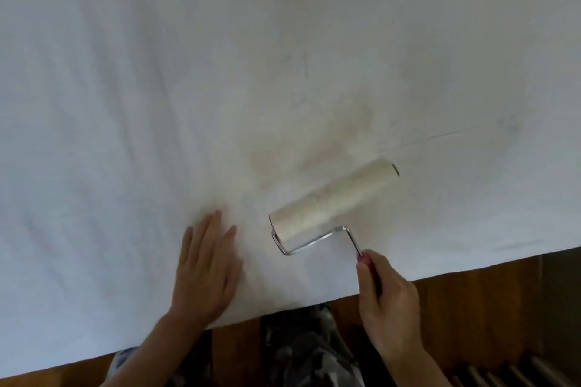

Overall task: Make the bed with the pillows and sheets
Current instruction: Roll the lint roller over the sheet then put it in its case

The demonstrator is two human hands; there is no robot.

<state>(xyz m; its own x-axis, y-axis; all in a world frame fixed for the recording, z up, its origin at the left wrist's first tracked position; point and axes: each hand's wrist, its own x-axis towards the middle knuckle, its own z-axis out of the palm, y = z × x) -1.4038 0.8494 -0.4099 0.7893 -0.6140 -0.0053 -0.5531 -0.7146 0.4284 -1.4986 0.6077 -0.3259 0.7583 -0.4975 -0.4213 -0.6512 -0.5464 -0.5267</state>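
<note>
A white sheet [220, 72] covers the bed and fills most of the view, with faint creases and a pale yellowish stain near the middle. My left hand [206, 267] lies flat on the sheet near the bed's front edge, fingers spread. My right hand [385, 302] grips the dark handle of a lint roller [333, 201]. The roller's pale cylinder rests on the sheet, angled up to the right, on a bent metal wire frame. No pillows are in view.
The bed's front edge runs diagonally across the lower part of the view. Below it lies a brown wooden floor [471, 308]. My patterned trousers [301, 345] show between my arms. Grey radiator ribs [515, 374] sit at the bottom right.
</note>
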